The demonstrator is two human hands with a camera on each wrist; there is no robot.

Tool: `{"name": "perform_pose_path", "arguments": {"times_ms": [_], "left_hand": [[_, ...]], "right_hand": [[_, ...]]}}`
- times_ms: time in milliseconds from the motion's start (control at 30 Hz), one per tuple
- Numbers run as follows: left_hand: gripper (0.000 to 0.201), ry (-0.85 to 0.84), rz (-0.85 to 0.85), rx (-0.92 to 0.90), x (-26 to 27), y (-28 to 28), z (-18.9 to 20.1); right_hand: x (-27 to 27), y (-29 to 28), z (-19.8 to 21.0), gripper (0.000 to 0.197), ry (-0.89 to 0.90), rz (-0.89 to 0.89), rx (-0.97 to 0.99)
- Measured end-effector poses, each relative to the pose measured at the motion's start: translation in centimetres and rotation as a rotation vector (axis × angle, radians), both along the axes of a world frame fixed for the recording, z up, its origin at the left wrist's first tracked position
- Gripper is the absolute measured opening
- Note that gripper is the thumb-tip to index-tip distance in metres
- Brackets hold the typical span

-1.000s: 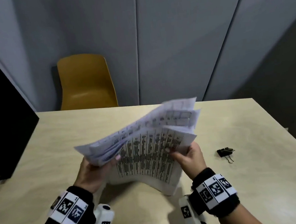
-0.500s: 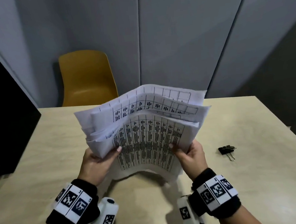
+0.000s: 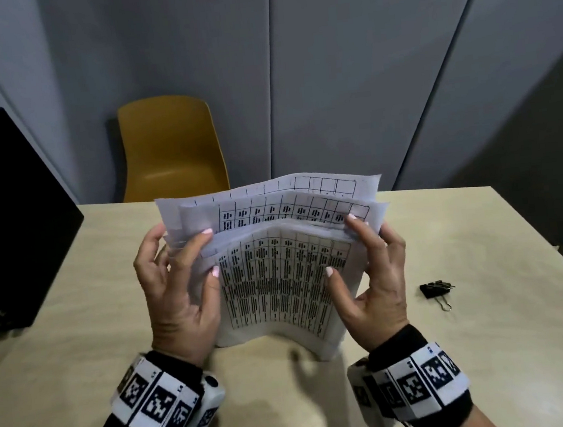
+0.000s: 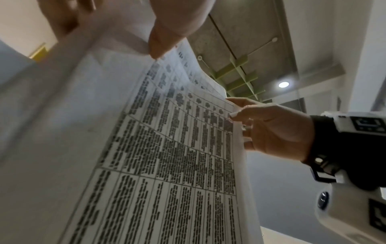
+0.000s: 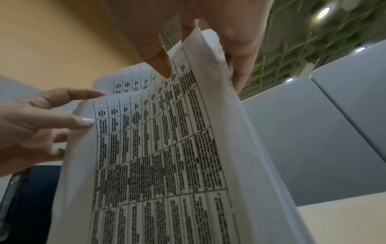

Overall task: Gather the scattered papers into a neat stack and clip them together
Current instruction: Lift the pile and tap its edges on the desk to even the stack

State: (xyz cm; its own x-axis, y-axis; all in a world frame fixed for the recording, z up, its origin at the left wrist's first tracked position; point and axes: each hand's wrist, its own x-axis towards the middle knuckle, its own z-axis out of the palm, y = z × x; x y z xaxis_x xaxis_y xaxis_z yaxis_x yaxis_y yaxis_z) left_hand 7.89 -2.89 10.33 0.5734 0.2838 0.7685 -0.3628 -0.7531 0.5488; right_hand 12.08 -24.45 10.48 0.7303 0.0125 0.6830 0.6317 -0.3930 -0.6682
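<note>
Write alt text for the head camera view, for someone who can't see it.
Two hands, left hand and right hand, hold a bundle of printed papers upright on a table, top edges still uneven. A binder clip lies to the right; a yellow chair stands behind.

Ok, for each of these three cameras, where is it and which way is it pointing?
Head: worn on the head, facing forward and down at the papers, both hands and wristbands.
Left wrist: on the left wrist, looking up the papers toward the ceiling; right hand shows.
Right wrist: same upward view; left hand shows.
All share the papers.
</note>
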Motion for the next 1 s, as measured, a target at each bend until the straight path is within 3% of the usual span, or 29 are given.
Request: {"name": "perform_pose_path", "arguments": {"times_ms": [300, 600, 667, 767, 833, 1000], "left_hand": [[0.04, 0.106, 0.0, -0.044, -0.8, 0.3, -0.1], [0.046, 0.106, -0.07, -0.036, -0.8, 0.4, -0.2], [0.057, 0.093, -0.114, -0.106, -0.8, 0.7, -0.4], [0.094, 0.14, -0.169, -0.36, -0.8, 1.0, -0.6], [0.102, 0.202, -0.216, -0.482, -0.7, 1.3, -0.6], [0.072, 0.267, -0.342, -0.568, -0.1, 1.6, -0.4]], "right_hand": [[-0.4, 0.1, 0.0, 0.049, 0.003, 0.011, -0.028], [-0.7, 0.1, -0.1, 0.056, 0.04, 0.047, -0.023], [-0.7, 0.0, 0.4, 0.062, 0.018, 0.056, 0.005], [-0.7, 0.2, 2.1, 0.074, -0.042, 0.028, 0.023], [-0.2, 0.4, 3.1, 0.07, -0.047, 0.002, -0.043], [0.4, 0.0, 3.5, 0.041, 0.035, 0.014, -0.172]]}}
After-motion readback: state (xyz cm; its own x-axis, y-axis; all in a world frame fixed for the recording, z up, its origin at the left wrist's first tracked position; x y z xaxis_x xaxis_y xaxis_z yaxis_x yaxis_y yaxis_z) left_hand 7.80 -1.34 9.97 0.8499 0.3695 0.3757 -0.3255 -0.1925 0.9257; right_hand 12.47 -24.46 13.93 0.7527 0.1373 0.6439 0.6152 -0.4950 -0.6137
